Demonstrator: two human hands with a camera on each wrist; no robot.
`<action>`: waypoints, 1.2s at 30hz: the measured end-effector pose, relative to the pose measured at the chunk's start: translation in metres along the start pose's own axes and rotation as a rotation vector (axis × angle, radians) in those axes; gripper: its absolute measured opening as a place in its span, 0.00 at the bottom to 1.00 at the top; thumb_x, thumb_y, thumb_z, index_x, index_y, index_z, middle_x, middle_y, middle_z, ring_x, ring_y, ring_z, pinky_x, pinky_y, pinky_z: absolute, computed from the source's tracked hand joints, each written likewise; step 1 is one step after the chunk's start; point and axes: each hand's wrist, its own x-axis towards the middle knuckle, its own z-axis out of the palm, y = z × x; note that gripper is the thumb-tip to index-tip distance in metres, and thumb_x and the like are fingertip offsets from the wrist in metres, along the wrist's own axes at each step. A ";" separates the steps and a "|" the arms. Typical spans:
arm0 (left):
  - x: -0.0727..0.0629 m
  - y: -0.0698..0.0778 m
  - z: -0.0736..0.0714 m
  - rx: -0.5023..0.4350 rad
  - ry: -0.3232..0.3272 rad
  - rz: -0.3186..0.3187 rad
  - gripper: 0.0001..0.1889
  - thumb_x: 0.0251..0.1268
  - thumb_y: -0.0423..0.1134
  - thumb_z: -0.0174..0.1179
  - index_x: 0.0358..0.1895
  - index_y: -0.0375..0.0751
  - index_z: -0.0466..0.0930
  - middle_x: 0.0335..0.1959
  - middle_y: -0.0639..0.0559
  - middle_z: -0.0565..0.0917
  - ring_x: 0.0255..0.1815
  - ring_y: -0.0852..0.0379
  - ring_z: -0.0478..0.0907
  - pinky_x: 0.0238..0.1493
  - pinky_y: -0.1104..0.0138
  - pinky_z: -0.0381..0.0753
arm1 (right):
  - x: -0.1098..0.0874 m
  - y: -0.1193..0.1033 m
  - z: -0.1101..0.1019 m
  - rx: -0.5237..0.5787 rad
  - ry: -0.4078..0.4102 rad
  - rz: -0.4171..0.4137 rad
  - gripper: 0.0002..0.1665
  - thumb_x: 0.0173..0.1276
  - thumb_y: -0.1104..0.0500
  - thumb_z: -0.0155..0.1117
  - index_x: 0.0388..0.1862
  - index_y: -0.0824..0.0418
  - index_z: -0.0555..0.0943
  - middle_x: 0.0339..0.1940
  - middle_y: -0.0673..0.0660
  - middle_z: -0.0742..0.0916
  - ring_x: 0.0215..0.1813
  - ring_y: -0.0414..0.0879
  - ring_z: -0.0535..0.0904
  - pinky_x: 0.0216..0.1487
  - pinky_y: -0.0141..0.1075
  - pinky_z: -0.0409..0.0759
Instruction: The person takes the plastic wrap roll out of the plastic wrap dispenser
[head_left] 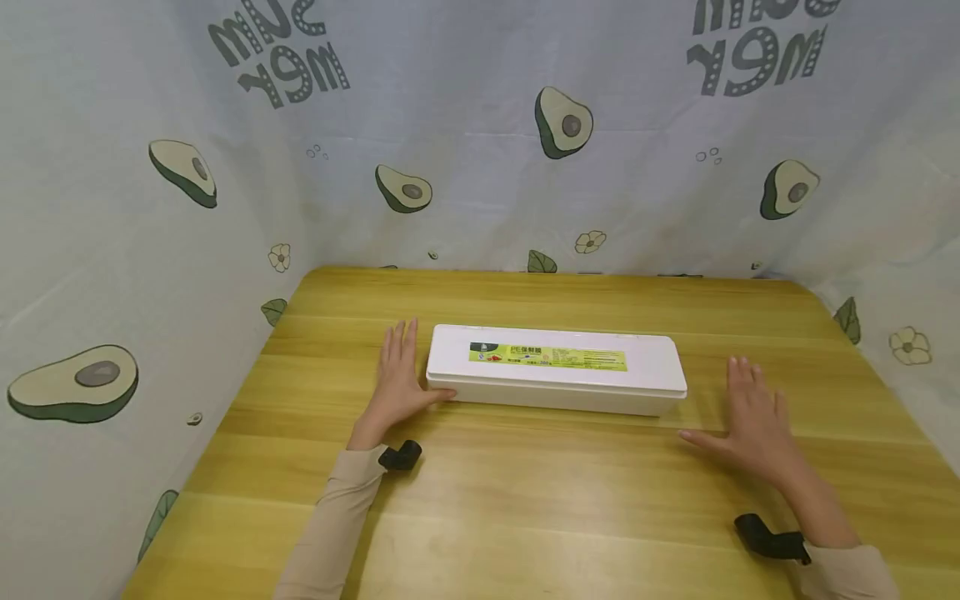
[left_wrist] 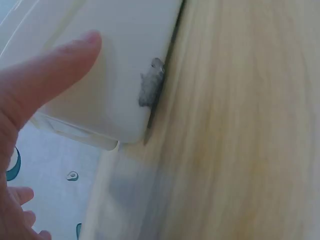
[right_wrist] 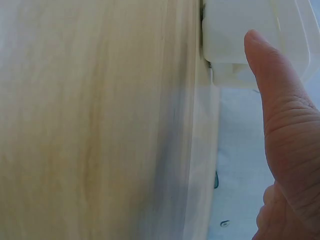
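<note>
A long white cling film box (head_left: 555, 395) with a yellow-green label (head_left: 547, 356) on its lid lies across the wooden table. At its left end is my left hand (head_left: 399, 385), fingers straight and pointing away, thumb (left_wrist: 60, 72) over the front face near the corner. A small grey torn patch (left_wrist: 151, 84) shows low on that front face in the left wrist view. My right hand (head_left: 757, 425) is apart from the box, off its right end, with fingers extended and thumb pointing towards it. Nothing is in the right hand.
The wooden table (head_left: 540, 500) has rounded far corners. A pale cloth (head_left: 480, 100) printed with avocados hangs behind it and along both sides. Each wrist carries a black camera mount, one at the left sleeve (head_left: 401, 456) and one at the right (head_left: 768, 537).
</note>
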 end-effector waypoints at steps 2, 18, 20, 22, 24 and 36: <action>0.002 -0.002 0.001 -0.099 -0.010 0.005 0.69 0.35 0.53 0.77 0.76 0.45 0.33 0.77 0.38 0.42 0.77 0.38 0.37 0.73 0.40 0.43 | -0.001 0.000 -0.001 -0.001 -0.001 0.003 0.76 0.49 0.36 0.69 0.73 0.71 0.30 0.73 0.76 0.40 0.76 0.67 0.28 0.66 0.70 0.27; 0.015 -0.012 0.008 -0.681 -0.259 0.045 0.53 0.44 0.28 0.71 0.74 0.42 0.48 0.71 0.41 0.63 0.69 0.43 0.64 0.66 0.51 0.66 | 0.002 0.001 -0.006 0.016 0.104 -0.073 0.75 0.45 0.38 0.73 0.74 0.73 0.37 0.74 0.77 0.48 0.76 0.68 0.38 0.71 0.65 0.38; 0.014 -0.013 0.010 -0.685 -0.257 0.042 0.53 0.44 0.28 0.71 0.74 0.43 0.48 0.71 0.41 0.63 0.69 0.43 0.64 0.67 0.51 0.67 | 0.003 0.001 -0.007 0.026 0.124 -0.098 0.75 0.44 0.39 0.75 0.74 0.72 0.38 0.73 0.77 0.50 0.76 0.67 0.40 0.72 0.63 0.40; 0.013 -0.015 0.012 -0.690 -0.260 0.034 0.52 0.45 0.28 0.71 0.74 0.44 0.48 0.71 0.42 0.62 0.69 0.43 0.64 0.66 0.51 0.67 | 0.004 -0.001 -0.008 0.036 0.135 -0.123 0.75 0.43 0.40 0.75 0.75 0.71 0.39 0.74 0.76 0.51 0.76 0.66 0.41 0.74 0.61 0.39; 0.011 -0.017 0.013 -0.693 -0.263 0.027 0.52 0.45 0.27 0.71 0.75 0.44 0.48 0.71 0.42 0.62 0.69 0.43 0.64 0.66 0.51 0.68 | 0.006 -0.003 -0.009 0.042 0.142 -0.148 0.75 0.43 0.40 0.76 0.75 0.70 0.39 0.74 0.75 0.51 0.77 0.66 0.41 0.75 0.59 0.38; 0.006 0.006 -0.007 -0.697 -0.287 0.016 0.51 0.46 0.25 0.69 0.74 0.37 0.46 0.71 0.37 0.61 0.69 0.40 0.63 0.66 0.50 0.67 | 0.013 -0.017 -0.015 0.031 0.188 -0.198 0.72 0.44 0.40 0.75 0.76 0.63 0.42 0.75 0.71 0.55 0.76 0.64 0.46 0.77 0.53 0.38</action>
